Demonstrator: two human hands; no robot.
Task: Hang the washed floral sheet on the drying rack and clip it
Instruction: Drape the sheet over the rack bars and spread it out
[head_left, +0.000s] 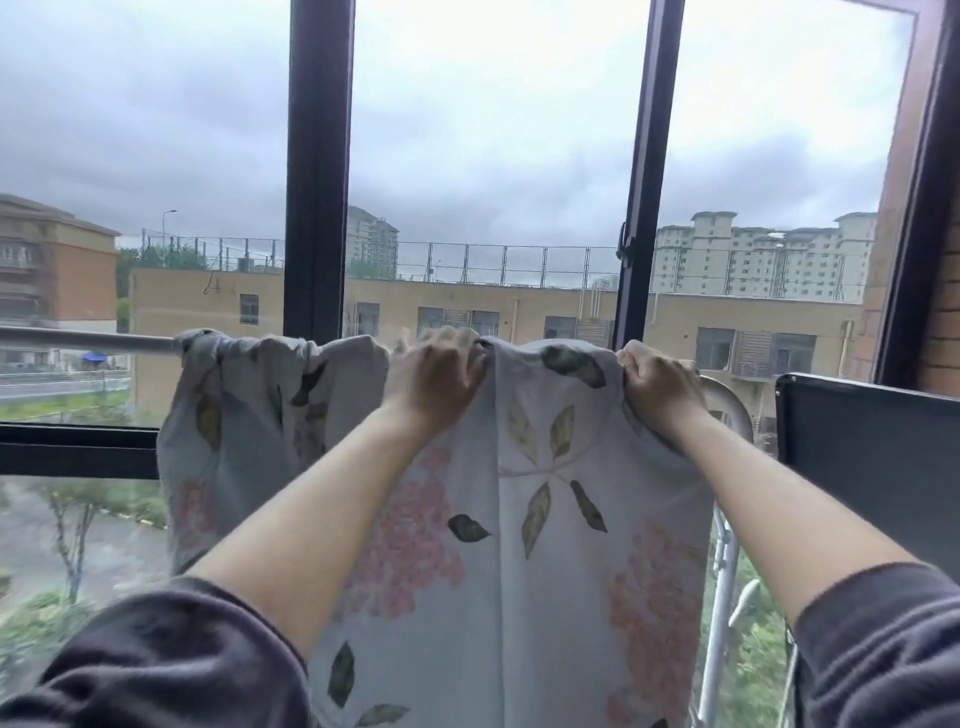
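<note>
2 hands grip the floral sheet (545, 493) along its top fold at mid frame. The left hand (436, 374) curls its fingers over the cloth where it lies on the drying rack rail (88, 340). The right hand (657, 384) is fisted tight on the sheet's right edge. The sheet hangs to the bottom edge, bunched at its left. A dark window post (317, 171) rises behind, and a black panel (872, 441) stands at right.
</note>
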